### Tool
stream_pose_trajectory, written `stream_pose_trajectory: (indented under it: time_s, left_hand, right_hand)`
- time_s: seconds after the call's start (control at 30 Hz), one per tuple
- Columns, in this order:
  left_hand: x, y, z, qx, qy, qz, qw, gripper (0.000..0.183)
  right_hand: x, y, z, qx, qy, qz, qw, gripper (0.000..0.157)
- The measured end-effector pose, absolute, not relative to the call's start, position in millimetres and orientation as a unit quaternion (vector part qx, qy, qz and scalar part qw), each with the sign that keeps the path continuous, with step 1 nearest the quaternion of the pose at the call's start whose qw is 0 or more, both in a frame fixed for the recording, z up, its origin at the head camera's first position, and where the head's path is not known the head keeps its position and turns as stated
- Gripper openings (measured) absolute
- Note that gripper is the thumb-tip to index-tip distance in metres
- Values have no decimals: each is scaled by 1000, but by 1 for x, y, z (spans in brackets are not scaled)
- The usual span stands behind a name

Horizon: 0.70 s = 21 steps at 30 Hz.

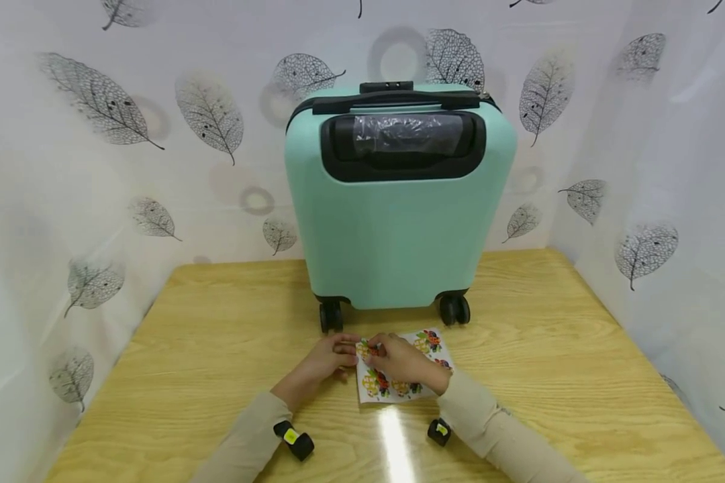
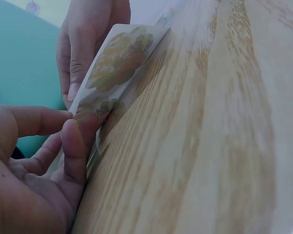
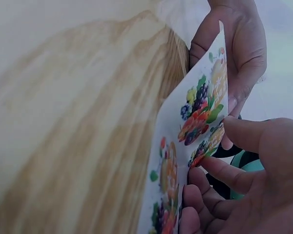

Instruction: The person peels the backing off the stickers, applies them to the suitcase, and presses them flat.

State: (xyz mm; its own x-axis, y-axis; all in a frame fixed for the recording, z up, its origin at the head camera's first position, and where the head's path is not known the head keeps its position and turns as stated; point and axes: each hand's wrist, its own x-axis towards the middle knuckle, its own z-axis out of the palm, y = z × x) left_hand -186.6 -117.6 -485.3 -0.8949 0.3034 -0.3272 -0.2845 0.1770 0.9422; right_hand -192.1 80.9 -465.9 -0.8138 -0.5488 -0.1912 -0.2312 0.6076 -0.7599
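A white sheet of fruit-print stickers (image 1: 383,388) lies on the table in front of the suitcase. At its left edge my left hand (image 1: 326,359) pinches the paper with thumb and fingertips, seen close up in the left wrist view, where the left hand (image 2: 36,165) partly covers that edge. My right hand (image 1: 401,362) reaches over the printed side. In the right wrist view, the thumb and index finger of the right hand (image 3: 249,170) pinch the sheet's edge near the left hand (image 3: 241,53), while the other fingers curl against the print. Whether a single sticker is lifted cannot be told.
A mint-green suitcase (image 1: 393,241) with black wheels and handle stands upright just behind the sheet. The wooden table (image 1: 217,322) extends to both sides. Behind it hangs a white leaf-patterned curtain (image 1: 217,194). Black straps with yellow labels are at both wrists.
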Motion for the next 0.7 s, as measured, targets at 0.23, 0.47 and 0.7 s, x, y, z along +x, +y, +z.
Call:
stream_pose_trajectory:
  time_s: [0.23,0.47,0.7]
  left_hand:
    - [-186,-120,-487,15,723,654,222,45]
    - [-187,-119,-488,26,713,665,220,49]
    - [-187,-118,-488,27,706,672,223,49]
  right_hand:
    - [-193,78,-468,-226,863,-410,189,35]
    - [-191,76,-470,-231,852,-437,170,29]
    - [-191,73,-470,-221,848,-450,172,25]
